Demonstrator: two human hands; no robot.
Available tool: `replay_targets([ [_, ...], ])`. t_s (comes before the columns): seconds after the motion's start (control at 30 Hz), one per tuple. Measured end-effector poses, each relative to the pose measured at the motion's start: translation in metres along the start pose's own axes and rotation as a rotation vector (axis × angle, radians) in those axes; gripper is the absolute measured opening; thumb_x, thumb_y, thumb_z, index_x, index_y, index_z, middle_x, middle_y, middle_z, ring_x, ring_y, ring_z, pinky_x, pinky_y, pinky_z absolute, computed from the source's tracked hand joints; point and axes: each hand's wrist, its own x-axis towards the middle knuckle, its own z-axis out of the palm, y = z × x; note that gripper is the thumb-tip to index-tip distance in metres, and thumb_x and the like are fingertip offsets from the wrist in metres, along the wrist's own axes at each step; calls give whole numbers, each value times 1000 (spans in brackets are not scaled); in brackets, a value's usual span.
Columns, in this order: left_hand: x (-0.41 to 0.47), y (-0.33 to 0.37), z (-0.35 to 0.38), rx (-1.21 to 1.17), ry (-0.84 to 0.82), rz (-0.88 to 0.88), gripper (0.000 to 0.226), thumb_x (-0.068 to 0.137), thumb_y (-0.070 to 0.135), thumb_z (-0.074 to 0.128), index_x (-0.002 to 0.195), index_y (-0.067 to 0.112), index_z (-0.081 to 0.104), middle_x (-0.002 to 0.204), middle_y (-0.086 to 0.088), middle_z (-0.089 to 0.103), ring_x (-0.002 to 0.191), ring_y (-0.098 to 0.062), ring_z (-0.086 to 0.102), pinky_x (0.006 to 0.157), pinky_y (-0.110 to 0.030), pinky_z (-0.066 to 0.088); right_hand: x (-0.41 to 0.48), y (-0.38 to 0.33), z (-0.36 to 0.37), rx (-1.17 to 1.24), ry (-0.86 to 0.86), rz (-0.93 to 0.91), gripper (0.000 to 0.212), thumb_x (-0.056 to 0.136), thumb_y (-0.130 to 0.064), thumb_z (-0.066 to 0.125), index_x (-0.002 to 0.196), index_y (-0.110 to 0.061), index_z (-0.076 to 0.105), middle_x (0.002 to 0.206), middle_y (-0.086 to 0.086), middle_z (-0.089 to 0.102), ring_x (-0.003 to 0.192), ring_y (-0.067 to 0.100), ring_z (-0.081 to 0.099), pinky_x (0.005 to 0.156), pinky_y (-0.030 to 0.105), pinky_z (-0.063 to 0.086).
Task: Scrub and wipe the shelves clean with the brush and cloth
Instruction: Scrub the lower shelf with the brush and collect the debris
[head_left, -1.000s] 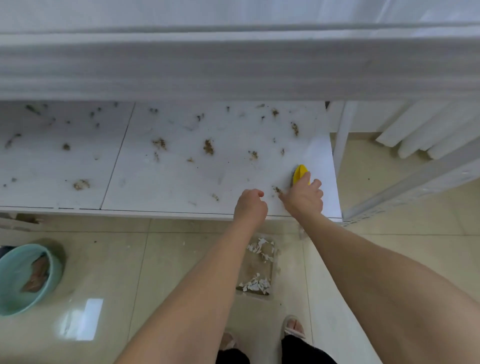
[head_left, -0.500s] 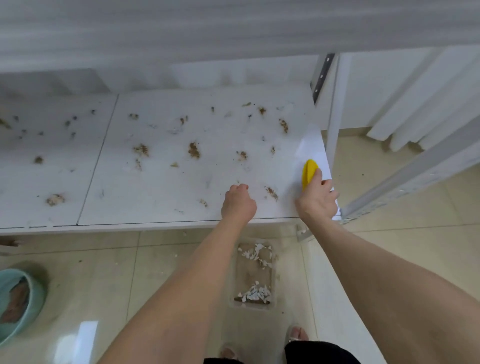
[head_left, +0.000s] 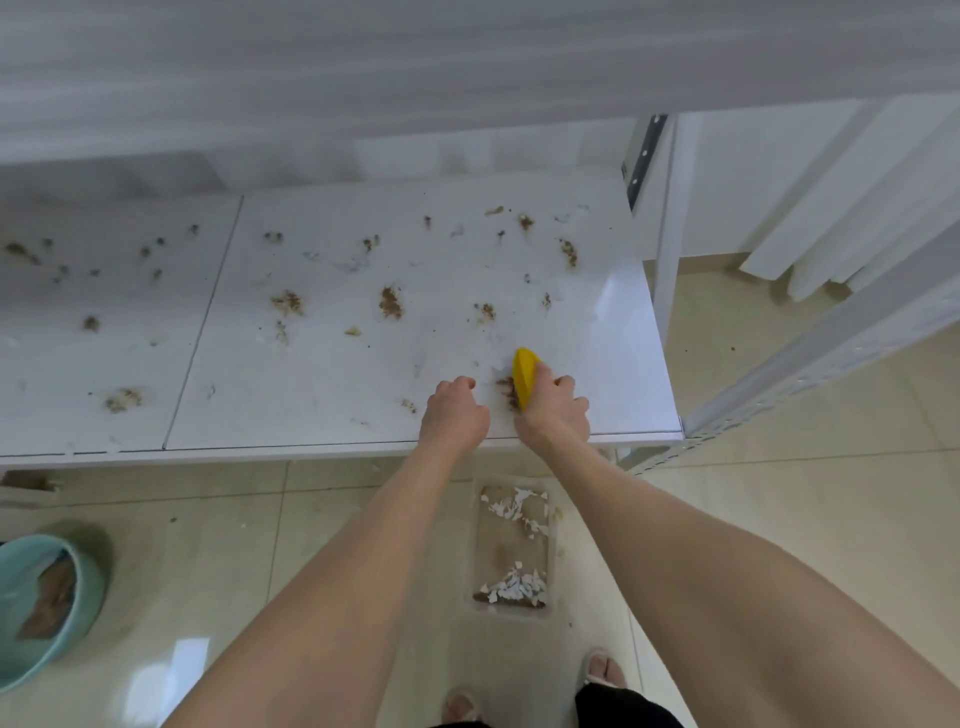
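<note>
A white shelf (head_left: 363, 395) spans the view, spotted with brown dirt clumps (head_left: 390, 302). My right hand (head_left: 556, 408) grips a yellow brush (head_left: 523, 375) and presses it on a brown smear near the shelf's front right. My left hand (head_left: 456, 410) rests on the shelf just left of the brush, its fingers curled into a fist with nothing visible in it. A brownish cloth (head_left: 49, 597) lies in a teal basin (head_left: 78, 618) on the floor at the lower left.
A clear tray (head_left: 514, 610) with white scraps and brown dirt sits on the tiled floor below the shelf edge. An upper shelf (head_left: 415, 67) overhangs the back. A white upright post (head_left: 667, 270) and perforated rail (head_left: 810, 374) stand at the right.
My right hand has swept the brush leftward from the shelf's right edge onto a brown smear beside my left hand. The camera has tilted, showing more of the shelf's back.
</note>
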Motion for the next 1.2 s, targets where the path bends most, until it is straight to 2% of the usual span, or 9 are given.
replay_targets([
  [0.17, 9, 7, -12, 39, 24, 27, 49, 95, 11, 43, 143, 14, 35, 145, -7, 35, 125, -24, 44, 97, -35, 41, 31, 16, -38, 46, 201, 159, 59, 89, -7, 53, 140, -21, 29, 132, 13, 34, 114, 37, 39, 70, 38, 36],
  [0.27, 20, 0, -12, 68, 18, 34, 49, 94, 8, 43, 143, 14, 35, 145, -7, 34, 123, -25, 46, 96, -36, 44, 39, 11, -27, 67, 143, 220, 61, 89, -9, 54, 143, -18, 27, 135, 12, 33, 116, 37, 40, 72, 38, 34],
  [0.5, 53, 6, -23, 152, 55, 81, 51, 93, 10, 45, 143, 14, 36, 143, -9, 36, 126, -27, 43, 99, -37, 43, 39, -44, 3, 27, -6, -65, 59, 88, -21, 60, 140, -23, 31, 130, 8, 42, 117, 35, 48, 81, 38, 42],
  [0.77, 103, 20, -32, 278, 163, 194, 42, 93, 5, 42, 135, 8, 44, 137, -11, 41, 122, -28, 46, 93, -35, 44, 105, -3, -76, 18, 393, 20, 45, 90, -16, 49, 134, -18, 35, 119, 11, 55, 108, 35, 56, 69, 35, 36],
  [0.83, 113, 21, -30, 322, 177, 199, 34, 94, 6, 42, 127, 8, 50, 126, -9, 49, 113, -27, 51, 87, -33, 45, 120, 10, -84, 0, 430, 76, 40, 94, -17, 45, 133, -16, 39, 124, 13, 49, 111, 35, 54, 71, 35, 34],
  [0.9, 123, 19, -26, 385, 187, 177, 16, 94, 6, 41, 100, 11, 55, 96, -5, 52, 91, -23, 54, 75, -31, 45, 130, 17, -85, -17, 434, 125, 42, 93, -15, 46, 134, -16, 39, 127, 14, 41, 111, 35, 53, 72, 35, 34],
  [1.0, 133, 14, -18, 456, 218, 136, 25, 91, 1, 40, 69, 12, 44, 74, -1, 46, 66, -16, 47, 61, -27, 39, 139, 15, -78, -53, 425, 86, 47, 90, -13, 51, 136, -16, 38, 129, 13, 41, 116, 32, 51, 72, 34, 35],
  [1.1, 140, 15, -15, 510, 263, 141, 28, 88, -2, 40, 66, 13, 42, 69, -1, 46, 57, -14, 43, 51, -25, 35, 139, 0, -68, -85, 422, 6, 50, 87, -9, 54, 135, -15, 39, 129, 11, 43, 116, 29, 52, 70, 33, 38],
  [1.2, 148, 17, -20, 554, 282, 167, 27, 88, -4, 41, 66, 12, 42, 69, -1, 45, 57, -15, 43, 55, -26, 37, 131, -23, -54, -125, 417, -74, 49, 90, -14, 51, 137, -16, 38, 132, 10, 42, 116, 29, 53, 71, 33, 39],
])
